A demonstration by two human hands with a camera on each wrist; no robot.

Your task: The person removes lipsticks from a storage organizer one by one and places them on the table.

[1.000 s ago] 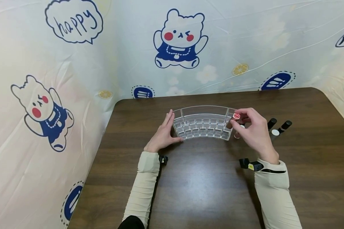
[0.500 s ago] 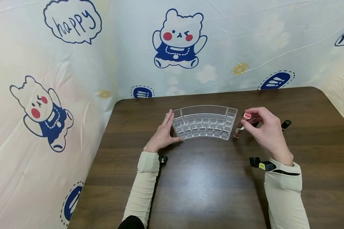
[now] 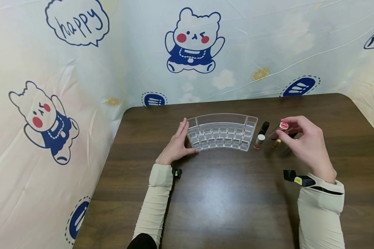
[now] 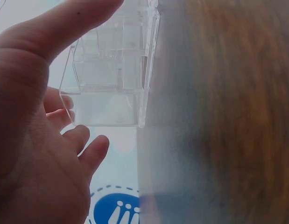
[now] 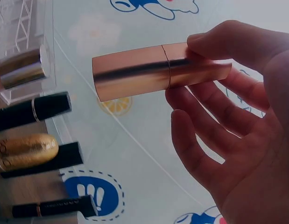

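Observation:
My left hand (image 3: 173,147) rests at the left end of a clear, curved lipstick organizer (image 3: 222,119), fingers straight along its side and thumb at the front corner. In the left wrist view the organizer's clear end wall (image 4: 107,109) shows beside the fingertips. My right hand (image 3: 308,143) pinches a rose-gold lipstick (image 5: 130,72) between thumb and fingers; its red-labelled end (image 3: 284,126) faces up in the head view. Below and left of that lipstick in the right wrist view stand a silver-capped tube (image 5: 25,70), a black tube (image 5: 51,107) and a gold tube (image 5: 30,149).
Another slim black tube (image 5: 58,206) stands at the lower left of the right wrist view. The brown wooden table (image 3: 218,200) extends toward me, and a printed cloth (image 3: 243,38) hangs behind its far edge.
My right hand has carried the lipstick rightward from the organizer's right edge, over the standing tubes. Black and silver-capped tubes beside the organizer now show. The left hand keeps its place.

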